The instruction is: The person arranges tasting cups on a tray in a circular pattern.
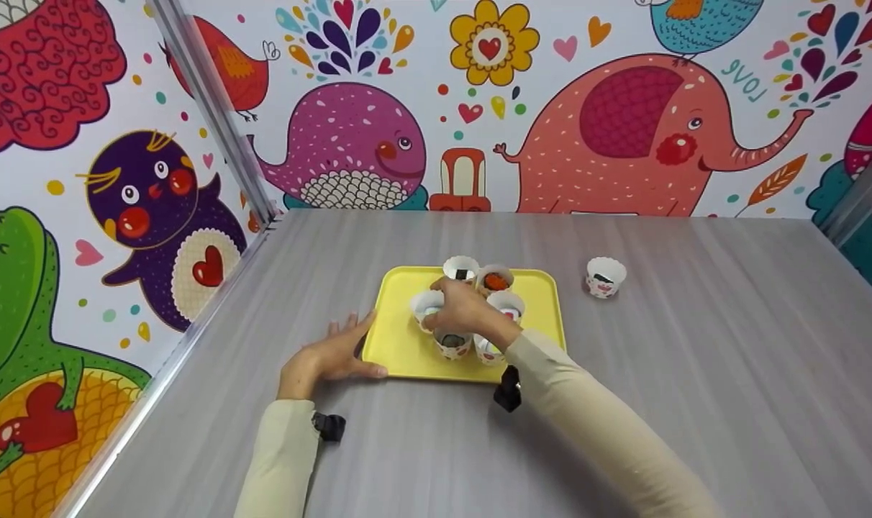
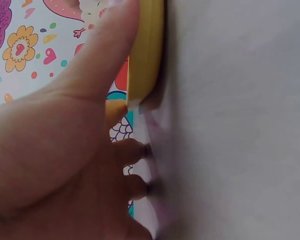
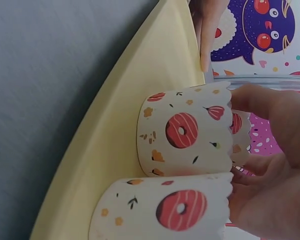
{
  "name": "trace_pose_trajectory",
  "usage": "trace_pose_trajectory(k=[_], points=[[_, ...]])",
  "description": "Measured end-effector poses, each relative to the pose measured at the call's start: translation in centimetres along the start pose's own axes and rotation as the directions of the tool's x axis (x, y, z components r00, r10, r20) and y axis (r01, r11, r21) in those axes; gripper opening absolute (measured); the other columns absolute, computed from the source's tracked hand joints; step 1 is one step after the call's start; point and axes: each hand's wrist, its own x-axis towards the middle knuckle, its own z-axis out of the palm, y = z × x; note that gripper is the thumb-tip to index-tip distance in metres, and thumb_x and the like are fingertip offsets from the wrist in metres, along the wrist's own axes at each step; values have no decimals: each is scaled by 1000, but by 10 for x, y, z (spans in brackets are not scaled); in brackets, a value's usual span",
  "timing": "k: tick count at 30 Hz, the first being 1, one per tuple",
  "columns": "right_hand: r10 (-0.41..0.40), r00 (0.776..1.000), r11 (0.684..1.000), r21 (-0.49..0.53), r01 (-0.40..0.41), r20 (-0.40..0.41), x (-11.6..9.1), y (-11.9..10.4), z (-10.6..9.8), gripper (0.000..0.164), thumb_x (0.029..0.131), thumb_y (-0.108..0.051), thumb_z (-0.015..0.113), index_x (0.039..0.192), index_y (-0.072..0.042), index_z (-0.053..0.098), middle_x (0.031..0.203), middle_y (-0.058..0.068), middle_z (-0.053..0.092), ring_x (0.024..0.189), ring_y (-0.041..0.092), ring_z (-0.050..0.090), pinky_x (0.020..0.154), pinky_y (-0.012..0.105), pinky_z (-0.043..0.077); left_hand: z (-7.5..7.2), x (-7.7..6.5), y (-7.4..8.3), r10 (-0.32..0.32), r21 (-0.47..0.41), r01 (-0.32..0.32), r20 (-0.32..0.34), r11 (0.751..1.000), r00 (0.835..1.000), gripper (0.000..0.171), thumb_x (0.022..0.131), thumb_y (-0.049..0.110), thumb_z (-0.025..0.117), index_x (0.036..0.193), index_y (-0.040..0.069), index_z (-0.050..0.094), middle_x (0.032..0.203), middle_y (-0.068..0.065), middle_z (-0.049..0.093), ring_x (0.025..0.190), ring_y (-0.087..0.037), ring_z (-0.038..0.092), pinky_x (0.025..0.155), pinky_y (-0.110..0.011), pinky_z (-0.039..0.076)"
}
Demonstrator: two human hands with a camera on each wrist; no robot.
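Observation:
My right hand (image 1: 468,309) pinches the rim of a patterned paper baking cup (image 1: 420,308) at the left of the cluster on the yellow tray (image 1: 400,349). In the right wrist view, that cup (image 3: 241,135) shows partly behind a nearer cup (image 3: 182,132) printed with a pink doughnut. Beside the tray's front left corner lies my left hand (image 1: 335,352), its thumb (image 2: 97,62) and fingers extended and touching the tray's edge. Several other cups stand close around the right hand. One holds something orange-red (image 1: 496,281), another something dark grey (image 1: 453,340).
A single paper cup (image 1: 605,278) with something black inside stands on the grey table (image 1: 695,345), right of the tray. Walls with cartoon animals border the table at the back and left, with a metal rail (image 1: 213,108) at the corner.

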Motion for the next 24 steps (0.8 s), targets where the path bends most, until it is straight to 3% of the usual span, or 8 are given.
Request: trace_pose_trajectory(k=[10, 12, 18, 24], points=[[-48, 999, 999, -14, 48, 23, -2, 2, -1, 51, 87, -33, 76, 127, -4, 62, 113, 7, 68, 97, 18, 63, 88, 38, 56, 0, 0, 0, -32, 40, 32, -3, 999, 999, 113, 81, 55, 77, 163, 22, 7, 167, -26, 1, 150, -56, -2, 104, -88, 4], [-34, 999, 999, -6, 34, 29, -2, 1, -1, 53, 88, -34, 76, 129, -4, 61, 115, 8, 68, 101, 19, 63, 91, 38, 56, 1, 0, 1, -34, 42, 34, -2, 999, 999, 113, 81, 55, 77, 163, 21, 6, 167, -26, 0, 150, -56, -2, 103, -88, 4], [19, 1000, 1000, 16, -19, 17, -2, -2, -2, 69, 91, -37, 72, 147, -4, 47, 144, 12, 57, 129, 23, 56, 110, 42, 46, 1, 1, 1, -48, 50, 48, -8, 998, 999, 114, 80, 57, 77, 163, 22, 7, 167, -24, 1, 151, -54, -3, 104, -87, 4], [27, 998, 994, 110, -21, -50, -4, -1, -10, 64, 94, -35, 69, 146, -7, 47, 139, 11, 59, 127, 25, 57, 109, 42, 48, 0, 1, 1, -40, 35, 40, -7, 999, 999, 115, 80, 57, 77, 163, 21, 6, 167, -25, 0, 151, -55, -3, 105, -87, 3]])
